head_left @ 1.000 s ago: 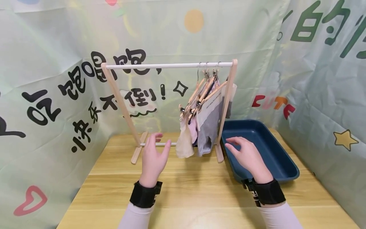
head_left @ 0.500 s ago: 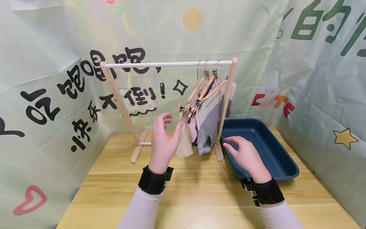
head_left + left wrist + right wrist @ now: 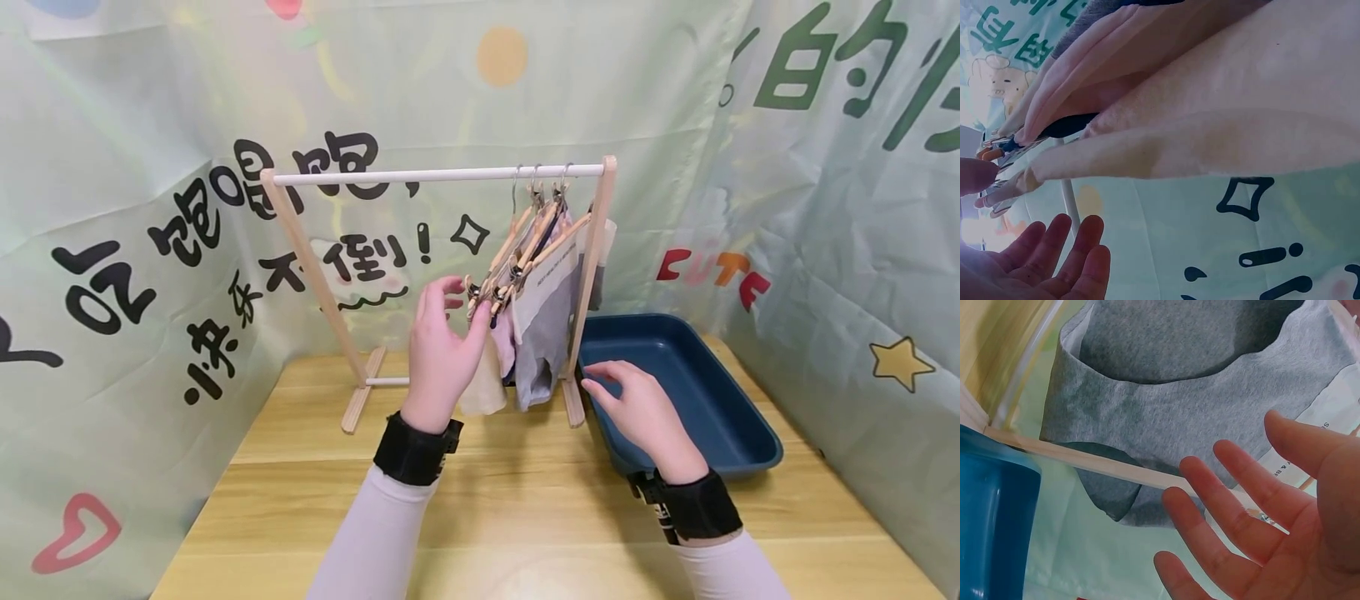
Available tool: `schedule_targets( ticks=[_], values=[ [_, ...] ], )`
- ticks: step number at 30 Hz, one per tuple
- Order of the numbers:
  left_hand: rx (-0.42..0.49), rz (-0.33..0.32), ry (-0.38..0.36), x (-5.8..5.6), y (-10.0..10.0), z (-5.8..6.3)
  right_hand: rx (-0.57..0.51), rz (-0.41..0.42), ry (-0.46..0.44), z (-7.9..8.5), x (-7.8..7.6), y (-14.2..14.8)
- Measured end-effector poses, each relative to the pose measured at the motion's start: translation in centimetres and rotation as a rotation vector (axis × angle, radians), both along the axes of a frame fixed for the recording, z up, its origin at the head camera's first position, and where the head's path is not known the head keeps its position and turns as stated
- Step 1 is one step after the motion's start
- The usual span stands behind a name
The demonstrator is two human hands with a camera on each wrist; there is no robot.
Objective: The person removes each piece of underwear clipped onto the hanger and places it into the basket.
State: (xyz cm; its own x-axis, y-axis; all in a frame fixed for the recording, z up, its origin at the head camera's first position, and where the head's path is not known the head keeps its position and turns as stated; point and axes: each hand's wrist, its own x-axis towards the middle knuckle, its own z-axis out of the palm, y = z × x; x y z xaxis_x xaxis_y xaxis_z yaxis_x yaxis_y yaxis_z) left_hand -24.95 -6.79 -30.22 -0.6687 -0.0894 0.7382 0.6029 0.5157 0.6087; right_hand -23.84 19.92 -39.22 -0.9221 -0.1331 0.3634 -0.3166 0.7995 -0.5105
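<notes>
Several clip hangers (image 3: 512, 242) with wooden bars and metal hooks hang from a small clothes rack (image 3: 442, 175), close to its right post. They carry a cream garment (image 3: 482, 396), a pink garment (image 3: 505, 346) and a grey-and-white garment (image 3: 542, 342). My left hand (image 3: 444, 354) is at the front end of the nearest hanger, thumb and fingers apart around its clip; contact is hard to tell. The left wrist view shows these fingers (image 3: 1088, 234) loosely bent beside the cream cloth. My right hand (image 3: 643, 412) hovers over the tub's left side, fingers spread and holding nothing.
A dark blue tub (image 3: 738, 417) stands right of the rack on the wooden table (image 3: 510, 517). The rack's right foot (image 3: 573, 404) sits beside the tub's left edge. Printed cloth (image 3: 150, 108) closes off the back and both sides.
My left hand has moved up and to the right, from near the rack's lower bar to the nearest hanger's clip. The right hand stays nearly where it was. The garments hang as before.
</notes>
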Motion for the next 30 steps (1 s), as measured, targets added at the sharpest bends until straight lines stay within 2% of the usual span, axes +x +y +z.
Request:
schedule_targets(
  ticks=[19, 26, 30],
  values=[
    [-0.039, -0.017, 0.052, -0.3, 1.0, 1.1, -0.006, 0.001, -0.004, -0.2, 0.2, -0.3],
    [-0.062, 0.015, 0.079, -0.6, 1.2, 1.4, -0.001, -0.001, -0.006, -0.2, 0.1, -0.4],
    [-0.073, 0.037, 0.079, -0.7, 1.3, 1.5, -0.016, 0.005, 0.026, -0.5, 0.1, -0.4]
  ],
)
